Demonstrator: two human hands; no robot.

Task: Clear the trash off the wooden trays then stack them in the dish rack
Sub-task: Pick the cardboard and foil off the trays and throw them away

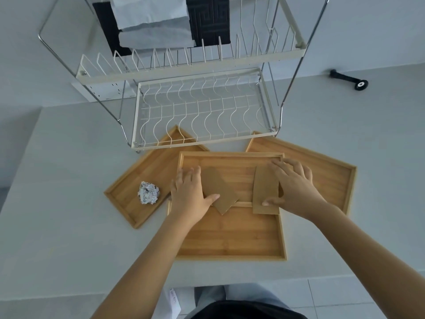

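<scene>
Several wooden trays lie overlapping on the grey counter: a near tray (232, 238), a middle tray (232, 161) on top of it, a left tray (142, 178) and a right tray (322, 166). Two brown cardboard pieces rest on the middle tray. My left hand (188, 192) lies flat on the left cardboard piece (220, 189), thumb across its edge. My right hand (294, 183) presses on the right cardboard piece (264, 189), thumb at its lower edge. A crumpled paper ball (148, 192) sits on the left tray.
A two-tier white wire dish rack (202, 111) with a chrome frame stands just behind the trays, its lower tier over the left tray's far corner. Grey cloths (154, 21) hang behind the upper tier. A small black tool (349, 79) lies at the back right.
</scene>
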